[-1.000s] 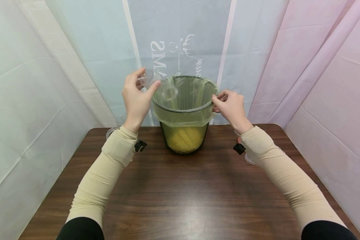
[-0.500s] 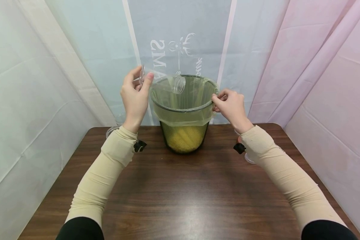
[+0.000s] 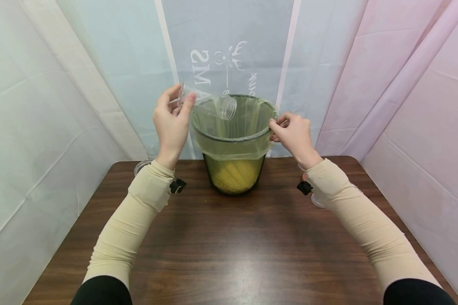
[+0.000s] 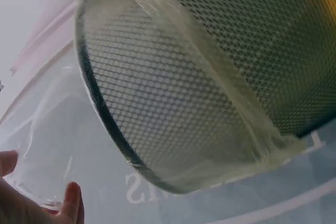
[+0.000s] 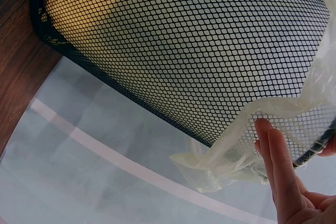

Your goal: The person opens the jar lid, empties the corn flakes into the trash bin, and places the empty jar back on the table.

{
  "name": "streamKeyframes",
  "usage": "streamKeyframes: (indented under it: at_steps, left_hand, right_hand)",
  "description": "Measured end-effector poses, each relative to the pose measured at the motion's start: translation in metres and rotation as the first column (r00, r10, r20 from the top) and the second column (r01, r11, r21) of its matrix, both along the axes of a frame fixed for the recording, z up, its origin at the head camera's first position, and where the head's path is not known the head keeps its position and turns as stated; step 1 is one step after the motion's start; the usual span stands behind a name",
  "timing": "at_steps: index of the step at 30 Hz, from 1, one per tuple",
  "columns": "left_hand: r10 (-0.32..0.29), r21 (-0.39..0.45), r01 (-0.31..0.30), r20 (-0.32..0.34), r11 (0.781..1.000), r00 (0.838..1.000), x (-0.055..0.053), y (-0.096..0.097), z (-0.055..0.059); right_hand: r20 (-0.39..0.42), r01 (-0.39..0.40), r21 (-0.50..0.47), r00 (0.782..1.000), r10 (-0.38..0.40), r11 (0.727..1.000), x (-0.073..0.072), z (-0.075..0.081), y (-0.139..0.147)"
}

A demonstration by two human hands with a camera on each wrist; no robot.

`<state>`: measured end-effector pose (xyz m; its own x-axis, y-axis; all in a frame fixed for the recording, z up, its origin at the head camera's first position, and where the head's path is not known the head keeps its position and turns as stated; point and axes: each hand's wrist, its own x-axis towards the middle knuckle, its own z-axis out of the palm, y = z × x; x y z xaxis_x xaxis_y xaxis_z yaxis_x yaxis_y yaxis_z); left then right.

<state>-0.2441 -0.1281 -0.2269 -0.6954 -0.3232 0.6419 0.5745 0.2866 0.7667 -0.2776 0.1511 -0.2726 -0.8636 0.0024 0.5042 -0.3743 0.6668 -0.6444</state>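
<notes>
A black mesh wastebasket stands upright at the back of the table, with a pale yellow-green bin liner folded over its rim. Something yellow fills its lower part. My left hand holds a clear plastic jar by its base, between thumb and fingers. The jar lies tipped sideways, its threaded mouth over the left part of the opening. At the right side of the rim my right hand pinches the rim and liner. In the right wrist view, fingers lie along the outside of the liner.
Behind my left wrist, a clear container and clear round lids show partly. A clear round piece and something reddish sit by my right wrist. The wooden table meets a fabric backdrop behind the basket.
My left hand has shifted slightly left, and the jar has swung from pointing down into the basket to lying nearly level. In the last half second little moved. The right hand stays put.
</notes>
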Motion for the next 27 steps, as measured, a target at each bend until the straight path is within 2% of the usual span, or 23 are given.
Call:
streamKeyframes:
  at_steps: [2, 8, 12, 19, 24, 27]
  left_hand:
    - [-0.009, -0.002, 0.009, 0.007, 1.0, 1.0, 0.0, -0.001, 0.0]
    - [0.044, -0.13, -0.044, -0.004, 0.99, 0.999, 0.003, -0.004, -0.004]
    - [0.044, -0.115, -0.045, -0.012, 0.992, 0.999, 0.006, -0.005, -0.004]
    - [0.035, -0.089, -0.036, -0.009, 0.995, 0.999, 0.01, -0.007, -0.003]
    - [0.027, -0.081, -0.024, 0.026, 0.996, 0.999, 0.011, -0.009, -0.003]
    - [0.01, -0.083, -0.004, 0.066, 0.997, 0.998, 0.013, -0.011, -0.004]
  right_hand:
    - [0.004, -0.004, -0.006, 1.0, 0.004, 1.0, 0.0, 0.001, 0.0]
    - [0.002, -0.012, -0.004, 1.0, 0.012, 1.0, 0.001, 0.004, -0.001]
    - [-0.017, -0.009, 0.021, 1.0, 0.009, 1.0, 0.002, 0.004, 0.0]
    - [-0.001, -0.019, 0.009, 1.0, 0.019, 1.0, 0.002, 0.002, 0.001]
    - [-0.024, -0.019, 0.038, 1.0, 0.02, 0.999, 0.002, 0.002, 0.002]
    - [-0.007, -0.018, 0.044, 1.0, 0.018, 0.999, 0.002, 0.002, 0.003]
